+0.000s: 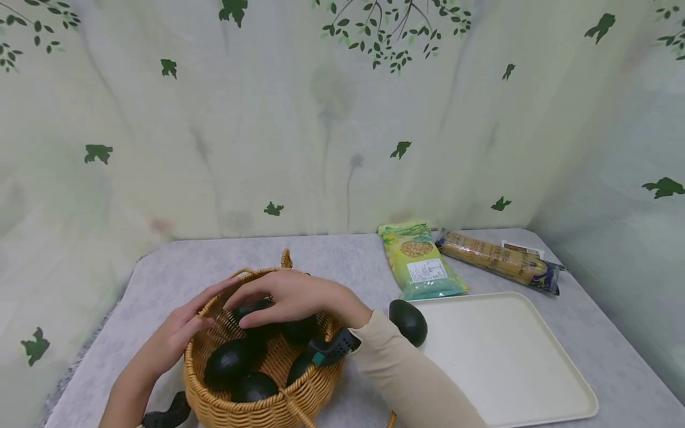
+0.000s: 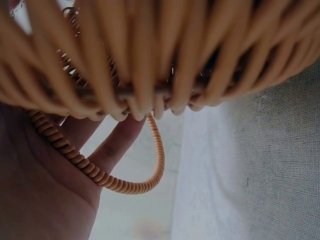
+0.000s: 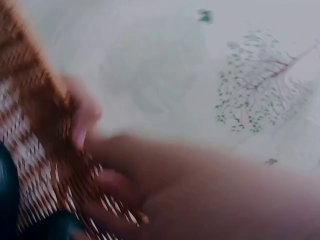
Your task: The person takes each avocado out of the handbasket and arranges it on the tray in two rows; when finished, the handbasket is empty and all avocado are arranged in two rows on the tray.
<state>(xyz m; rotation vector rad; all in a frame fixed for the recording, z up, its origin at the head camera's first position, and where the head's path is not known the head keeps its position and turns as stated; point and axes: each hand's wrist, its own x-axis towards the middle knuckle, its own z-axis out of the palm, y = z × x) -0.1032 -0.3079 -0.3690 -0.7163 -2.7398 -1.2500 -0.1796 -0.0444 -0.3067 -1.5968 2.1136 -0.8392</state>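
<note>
Several dark, smooth, egg-shaped avocados lie inside a round wicker basket. My left hand holds the basket's left rim, thumb over the inner side and fingers along the outside. In the left wrist view, a coiled wicker handle crosses the palm and fingers, below the blurred basket weave. My right hand reaches over the basket from the right, fingers loosely bent and thumb apart, above an avocado at the back. The right wrist view is blurred, with dark avocados at its left edge.
Right of the basket lies a cream tray, with another avocado at its left edge, beside the right sleeve. Behind it are a green-yellow bag and a long pack of pasta. A leaf-printed curtain stands behind the table.
</note>
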